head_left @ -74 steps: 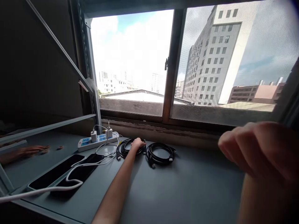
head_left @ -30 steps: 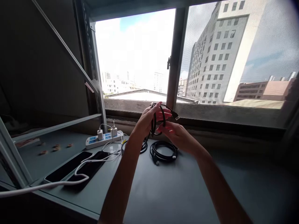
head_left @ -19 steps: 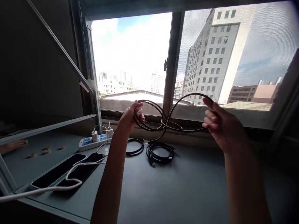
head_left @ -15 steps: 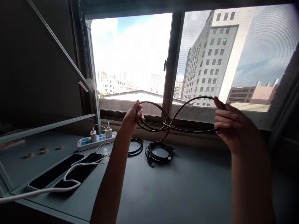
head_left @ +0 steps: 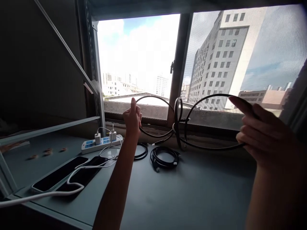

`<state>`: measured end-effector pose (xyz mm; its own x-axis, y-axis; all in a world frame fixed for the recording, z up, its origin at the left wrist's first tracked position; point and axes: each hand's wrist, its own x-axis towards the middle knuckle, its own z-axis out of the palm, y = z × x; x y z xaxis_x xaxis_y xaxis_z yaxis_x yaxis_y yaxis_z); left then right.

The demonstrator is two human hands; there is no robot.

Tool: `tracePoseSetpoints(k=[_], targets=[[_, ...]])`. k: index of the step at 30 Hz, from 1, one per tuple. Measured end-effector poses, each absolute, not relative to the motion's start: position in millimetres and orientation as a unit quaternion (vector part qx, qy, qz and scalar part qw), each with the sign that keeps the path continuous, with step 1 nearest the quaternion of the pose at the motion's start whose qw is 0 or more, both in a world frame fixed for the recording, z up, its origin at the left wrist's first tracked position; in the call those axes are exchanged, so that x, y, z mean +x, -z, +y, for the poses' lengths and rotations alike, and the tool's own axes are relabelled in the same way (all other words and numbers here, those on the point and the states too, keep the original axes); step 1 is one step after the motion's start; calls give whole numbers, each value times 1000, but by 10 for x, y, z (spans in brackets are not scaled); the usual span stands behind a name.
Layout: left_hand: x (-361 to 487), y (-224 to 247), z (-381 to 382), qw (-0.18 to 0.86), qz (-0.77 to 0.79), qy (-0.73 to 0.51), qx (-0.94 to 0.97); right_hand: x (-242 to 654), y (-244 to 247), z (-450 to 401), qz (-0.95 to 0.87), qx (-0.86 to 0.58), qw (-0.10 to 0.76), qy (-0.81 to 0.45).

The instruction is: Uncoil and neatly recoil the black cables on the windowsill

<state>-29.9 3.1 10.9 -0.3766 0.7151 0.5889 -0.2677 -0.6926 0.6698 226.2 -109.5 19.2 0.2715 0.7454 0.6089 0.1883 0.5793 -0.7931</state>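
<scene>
A dark cable hangs in the air between my two hands, twisted and crossed over itself in the middle with a loop on each side. My left hand is closed around the left loop, thumb pointing up. At the far right my right hand grips the right loop, its index finger stretched along the cable. One connector end shows near the crossing, and another hangs lower left of it. Below, on the grey table, lies a coiled black cable with several plugs. A second black coil lies partly behind my left forearm.
A white power strip with two chargers stands at the back left. White cords cross two dark phones in front of it. Several small brown rings lie further left, beyond a metal frame. A window rises behind the table.
My hands have moved farther apart, the right one outward and toward me. The cable's crossing has tightened into an upright twist, and its ends now show near the middle.
</scene>
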Motion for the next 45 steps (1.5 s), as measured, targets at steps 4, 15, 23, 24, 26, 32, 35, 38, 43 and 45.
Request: tracePoseSetpoints(k=[4,15,23,24,26,32,35,38,43,45], targets=[[-224,-127,-54,248,221,-842,425,2194,-165,-970,-520,-396,706,-273],[-324,-88,85,273,213,-881,322,2581,-22,-741,-449,-443,729,-266],[-326,-145,-47,181,203,-858,435,2515,-14,-668,-483,-438,720,-238],[-330,-153,-70,199,217,-826,480,2482,-18,-662,-501,-424,718,-232],[-328,-164,-111,228,256,-745,573,2397,-33,-661,-529,-399,717,-219],[-265,-125,-79,199,327,-606,697,2152,-110,-730,-530,-324,741,-256],[-268,-87,12,232,353,-566,708,2150,-126,-768,-517,-284,748,-304],[-277,-62,107,260,375,-564,689,2214,-120,-796,-515,-264,730,-363],[-267,-65,180,229,310,-728,566,2337,-73,-817,-517,-297,708,-378],[-273,-76,170,196,272,-791,513,2400,-46,-802,-511,-320,708,-367]])
